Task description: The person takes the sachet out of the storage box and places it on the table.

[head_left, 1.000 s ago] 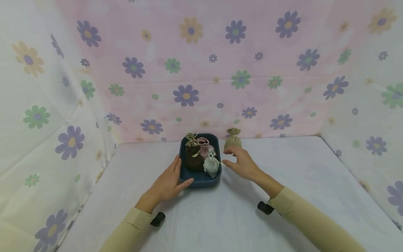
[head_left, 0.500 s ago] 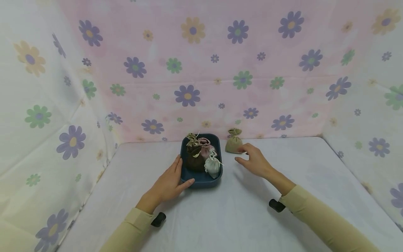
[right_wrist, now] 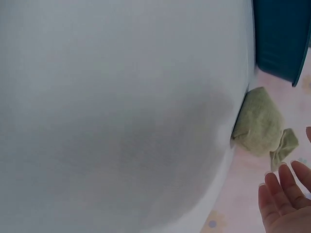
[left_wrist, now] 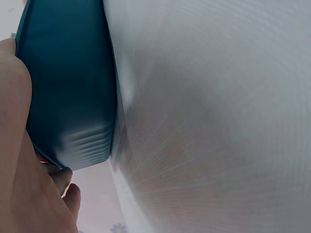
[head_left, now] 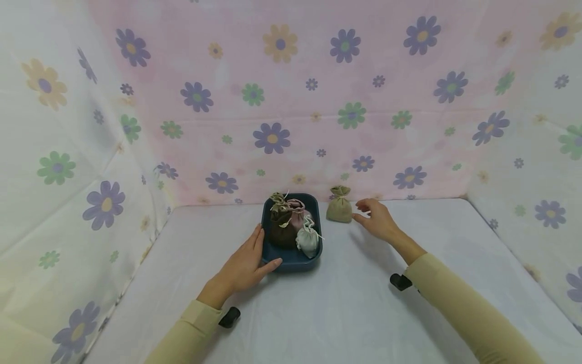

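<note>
A dark blue bin (head_left: 292,265) stands on the table with several drawstring pouches inside: a dark brown one (head_left: 283,235), a dusty pink one (head_left: 297,218) and a pale mint one (head_left: 308,242). My left hand (head_left: 242,265) lies against the bin's left side, fingers extended along the wall and thumb over the near rim. To the right of the bin, an olive-green pouch (head_left: 339,210) sits upright, tied at the neck. My right hand (head_left: 378,220) hovers just right of that pouch, fingers loosely bent and holding nothing; the right wrist view shows the green pouch (right_wrist: 260,124) beyond the fingertips.
White cloth covers the table (head_left: 313,318). A pink flowered curtain (head_left: 291,111) rises directly behind the bin and the green pouch, with pale flowered sheets at the left and right sides.
My right hand has drawn away from in front of the green pouch to its right side, leaving the pouch fully visible. The left hand and the bin have stayed in place.
</note>
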A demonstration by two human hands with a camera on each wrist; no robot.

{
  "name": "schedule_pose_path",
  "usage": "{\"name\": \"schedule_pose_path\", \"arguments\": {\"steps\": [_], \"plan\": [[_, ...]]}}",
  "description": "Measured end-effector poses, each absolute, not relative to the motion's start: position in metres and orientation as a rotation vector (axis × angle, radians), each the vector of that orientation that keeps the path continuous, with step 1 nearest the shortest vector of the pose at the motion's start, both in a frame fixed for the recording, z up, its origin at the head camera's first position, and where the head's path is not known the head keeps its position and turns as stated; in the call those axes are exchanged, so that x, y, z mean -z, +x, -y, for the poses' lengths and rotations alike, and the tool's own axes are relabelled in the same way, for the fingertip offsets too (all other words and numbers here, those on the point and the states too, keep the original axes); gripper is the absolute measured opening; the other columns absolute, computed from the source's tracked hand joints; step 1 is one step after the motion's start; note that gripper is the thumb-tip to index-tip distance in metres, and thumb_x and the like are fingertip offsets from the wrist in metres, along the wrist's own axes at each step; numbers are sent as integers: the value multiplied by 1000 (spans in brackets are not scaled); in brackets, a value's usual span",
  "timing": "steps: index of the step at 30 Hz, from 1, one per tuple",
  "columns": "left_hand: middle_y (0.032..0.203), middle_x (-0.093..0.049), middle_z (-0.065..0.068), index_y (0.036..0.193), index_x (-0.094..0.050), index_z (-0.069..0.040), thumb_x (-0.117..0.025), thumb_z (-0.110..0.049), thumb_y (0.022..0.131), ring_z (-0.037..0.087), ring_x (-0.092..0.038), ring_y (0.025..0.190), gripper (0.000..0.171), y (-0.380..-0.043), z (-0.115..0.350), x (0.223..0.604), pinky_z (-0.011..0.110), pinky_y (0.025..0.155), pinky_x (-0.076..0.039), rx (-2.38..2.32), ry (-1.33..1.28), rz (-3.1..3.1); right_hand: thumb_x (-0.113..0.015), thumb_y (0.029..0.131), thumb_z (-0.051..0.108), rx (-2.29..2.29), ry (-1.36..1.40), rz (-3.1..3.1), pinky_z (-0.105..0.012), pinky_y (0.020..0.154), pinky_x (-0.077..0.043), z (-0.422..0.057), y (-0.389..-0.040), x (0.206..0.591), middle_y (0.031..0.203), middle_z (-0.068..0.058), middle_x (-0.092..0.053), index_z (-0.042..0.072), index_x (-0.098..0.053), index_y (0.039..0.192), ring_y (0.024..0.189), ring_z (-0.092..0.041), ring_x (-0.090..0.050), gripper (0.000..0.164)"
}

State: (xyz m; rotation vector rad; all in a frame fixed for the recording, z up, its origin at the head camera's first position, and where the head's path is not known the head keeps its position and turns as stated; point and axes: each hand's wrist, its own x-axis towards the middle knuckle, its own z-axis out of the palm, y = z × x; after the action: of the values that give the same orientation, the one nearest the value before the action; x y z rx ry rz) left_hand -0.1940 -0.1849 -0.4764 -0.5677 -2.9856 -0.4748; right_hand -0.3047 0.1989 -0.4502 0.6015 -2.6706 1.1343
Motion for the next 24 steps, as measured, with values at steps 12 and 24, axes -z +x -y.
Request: {"name": "schedule_pose_path", "arguments": {"steps": [12,24], "plan": [[171,-1,18,162,-8,3,-37,-79,96,32,-15,157,110,-193,186,474,49,123,-24,476,-560,3000,-60,104,22,-1383,368,2763,-54,107,-45,-191,-335,454,137,-32,-56,-14,-47,142,130,-45,-53,54],[171,0,17,162,-6,2,-37,-80,95,33,-14,157,111,-193,183,474,49,123,-23,496,-557,3017,-55,106,28,-1724,156,2744,-50,116,-38,-178,-355,464,148,-29,-46,-11,-36,152,138,-41,-44,63]]}}
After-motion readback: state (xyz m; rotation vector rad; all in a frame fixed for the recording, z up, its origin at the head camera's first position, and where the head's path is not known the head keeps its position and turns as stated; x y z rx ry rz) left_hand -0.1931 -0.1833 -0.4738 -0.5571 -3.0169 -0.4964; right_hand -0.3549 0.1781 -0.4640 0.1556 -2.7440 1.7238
